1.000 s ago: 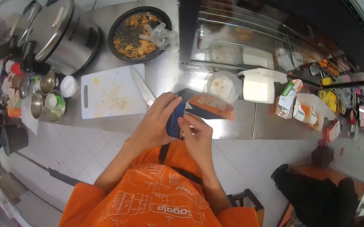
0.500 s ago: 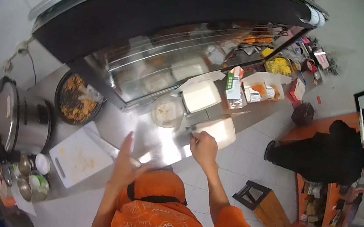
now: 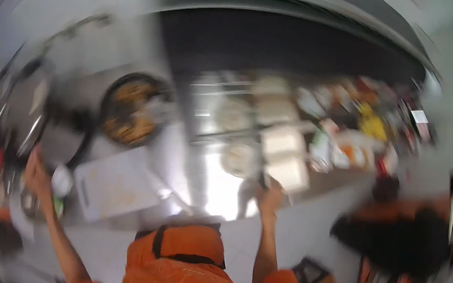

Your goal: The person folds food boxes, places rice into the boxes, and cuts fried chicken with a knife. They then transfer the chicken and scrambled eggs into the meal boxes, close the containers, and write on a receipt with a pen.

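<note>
My left hand (image 3: pixel 40 175) is at the far left, smeared by motion, in front of the big metal pot (image 3: pixel 20 101) and beside a white round lid (image 3: pixel 62 180). Whether it touches the pot is unclear. My right hand (image 3: pixel 271 197) is closed around a small dark object (image 3: pixel 262 180), too blurred to name, at the near edge of an open white food box (image 3: pixel 288 174). Just left of that hand, a clear round tub (image 3: pixel 239 160) stands on the shiny steel counter (image 3: pixel 204 183).
A white cutting board (image 3: pixel 117 183) lies left of centre, with a knife (image 3: pixel 167 193) along its right side. Behind it sits a black pan (image 3: pixel 135 108) of browned food. Packaged food (image 3: pixel 324 149) lines the counter's right part. Someone in dark clothes (image 3: pixel 396 239) is at the right.
My left hand has swung left from beside the knife to the pot. My right hand stays by the white box. The view has turned and blurred.
</note>
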Demonstrator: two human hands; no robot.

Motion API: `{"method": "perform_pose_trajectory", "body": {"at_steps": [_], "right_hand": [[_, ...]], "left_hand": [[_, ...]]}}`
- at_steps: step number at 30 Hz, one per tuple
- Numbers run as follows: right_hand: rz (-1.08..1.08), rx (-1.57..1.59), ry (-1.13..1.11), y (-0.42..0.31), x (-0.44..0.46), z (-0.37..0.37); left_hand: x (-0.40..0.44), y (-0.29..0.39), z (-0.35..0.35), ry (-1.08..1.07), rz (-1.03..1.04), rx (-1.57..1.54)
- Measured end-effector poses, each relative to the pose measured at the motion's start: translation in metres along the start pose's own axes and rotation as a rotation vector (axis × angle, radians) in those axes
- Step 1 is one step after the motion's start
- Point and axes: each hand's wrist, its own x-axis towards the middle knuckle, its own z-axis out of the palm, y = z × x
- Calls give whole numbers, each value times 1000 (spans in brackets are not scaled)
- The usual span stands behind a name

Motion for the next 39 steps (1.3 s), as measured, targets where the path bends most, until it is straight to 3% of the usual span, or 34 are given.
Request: {"method": "perform_pose_trajectory", "body": {"at_steps": [1, 2, 4, 5, 6, 7, 9, 12, 17, 22, 25, 29, 33, 36, 37, 39], "right_hand": [[65, 220, -77, -12, -6, -9], [64, 119, -133, -40, -10, -26], [122, 241, -179, -60, -31, -21], [102, 221, -212, -72, -51, -18], [81, 201, -245, -84, -69, -14], [7, 82, -259, -116, -87, -21], [64, 107, -352, -160, -129, -8], [45, 145, -502, -222, -172, 17], [-62, 201, -730, -338, -187, 9], [-183, 169, -762, -399, -127, -7], [-311, 187, -724, -441, -69, -13], [-538, 315, -620, -542, -32, -4], [-496, 482, -669, -620, -53, 2], [-520, 522, -673, -650, -90, 2], [-434, 498, -731, -653, -105, 4], [-385, 500, -733, -654, -136, 8]], "left_hand": [[17, -22, -19, 17, 100, 102], [40, -49, -38, 101, 191, 198], [95, -77, -66, 301, 58, 316], [118, -64, -84, 387, -131, 274], [144, -118, -103, 528, 153, 307], [163, -134, -125, 569, 208, 303], [202, -193, -166, 623, 168, 437], [258, -317, -215, 555, 154, 556], [310, -427, -255, 227, -90, 186], [343, -457, -245, 113, -123, -37], [340, -445, -236, 151, -70, 238], [356, -412, -254, 5, -190, 360], [364, -459, -255, 9, 42, 348], [371, -464, -261, -69, 63, 183], [374, -460, -262, -92, 32, 194], [381, -467, -261, -299, -86, -465]]}}
